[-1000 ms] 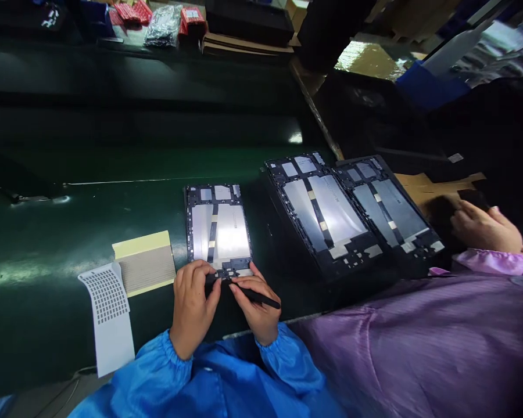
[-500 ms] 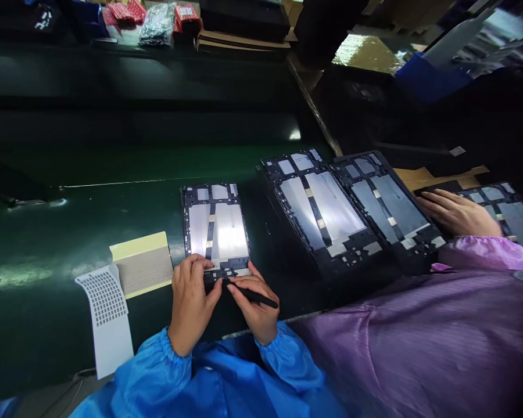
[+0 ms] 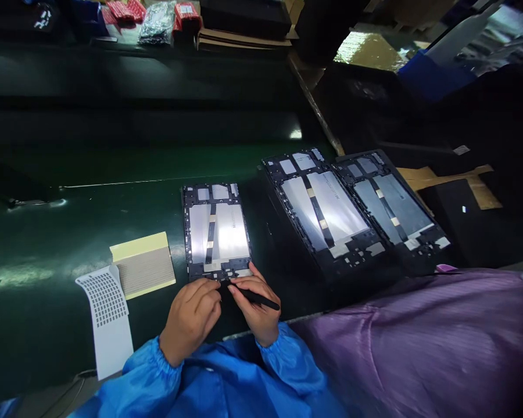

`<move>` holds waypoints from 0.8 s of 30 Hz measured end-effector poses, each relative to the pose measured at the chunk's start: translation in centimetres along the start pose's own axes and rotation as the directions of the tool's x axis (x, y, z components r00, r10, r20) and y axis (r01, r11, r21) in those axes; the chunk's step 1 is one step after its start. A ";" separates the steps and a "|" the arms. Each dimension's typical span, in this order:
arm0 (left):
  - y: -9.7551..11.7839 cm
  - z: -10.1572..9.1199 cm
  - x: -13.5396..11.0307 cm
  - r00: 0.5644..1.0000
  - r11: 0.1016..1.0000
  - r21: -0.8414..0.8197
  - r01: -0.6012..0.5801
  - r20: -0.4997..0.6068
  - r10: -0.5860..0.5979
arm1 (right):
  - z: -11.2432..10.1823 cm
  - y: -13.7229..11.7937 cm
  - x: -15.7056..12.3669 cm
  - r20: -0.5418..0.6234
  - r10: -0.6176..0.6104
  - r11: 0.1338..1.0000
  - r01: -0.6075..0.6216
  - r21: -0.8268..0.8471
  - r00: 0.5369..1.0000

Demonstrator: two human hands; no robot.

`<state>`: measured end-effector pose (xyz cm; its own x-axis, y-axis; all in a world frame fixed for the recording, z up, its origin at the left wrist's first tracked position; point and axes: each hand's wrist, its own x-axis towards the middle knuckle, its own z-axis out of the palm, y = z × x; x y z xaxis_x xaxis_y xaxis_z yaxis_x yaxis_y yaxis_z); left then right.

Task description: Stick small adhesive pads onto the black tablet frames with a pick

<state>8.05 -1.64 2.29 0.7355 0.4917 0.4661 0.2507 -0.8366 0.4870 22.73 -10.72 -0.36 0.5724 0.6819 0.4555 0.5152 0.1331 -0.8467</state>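
A tablet body (image 3: 220, 232) lies face down, its silver back plate and black ribbon cable showing. At its near edge, my left hand (image 3: 192, 316) is closed, fingers curled and the index fingertip against the frame's bottom edge. Whatever those fingers may hold is hidden. My right hand (image 3: 258, 307) grips slim black tweezers (image 3: 261, 299), their tip pointing left towards the left fingertips. The right index finger rests by the tablet's lower right corner. To the left lies a yellow-edged pad (image 3: 146, 267), partly under a white sheet of small dark stickers (image 3: 107, 313).
Right of me lie two more tablet bodies, one bright (image 3: 326, 203) and one darker (image 3: 390, 200). A co-worker's purple sleeve (image 3: 418, 337) fills the lower right. Brown cardboard (image 3: 486, 188) lies beyond. Red packets (image 3: 185, 17) and a clear bag (image 3: 157, 23) sit at the back.
My left hand has slid down off the tablet's lower left corner and curled its fingers. The co-worker's hand and the tablet body beside it at the far right have gone from view.
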 end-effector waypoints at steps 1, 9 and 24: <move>-0.3 -0.2 -0.2 0.997 0.996 0.043 -0.072 0.033 0.071 | 0.0 0.0 0.0 -0.002 0.000 1.000 0.000 -0.002 1.000; -1.5 -1.5 0.9 0.912 0.913 0.152 -0.378 0.233 0.339 | 0.0 -0.2 0.2 -0.002 0.001 1.000 -0.001 0.002 1.000; -1.5 -2.0 1.3 0.874 0.913 0.155 -0.377 0.385 0.296 | -0.1 -0.6 0.6 -0.015 -0.017 1.000 0.017 -0.012 1.000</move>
<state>7.37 0.78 3.68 0.9596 0.0895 0.2668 0.0493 -0.9868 0.1540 22.85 -10.48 0.43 0.5730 0.6689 0.4735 0.5321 0.1358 -0.8357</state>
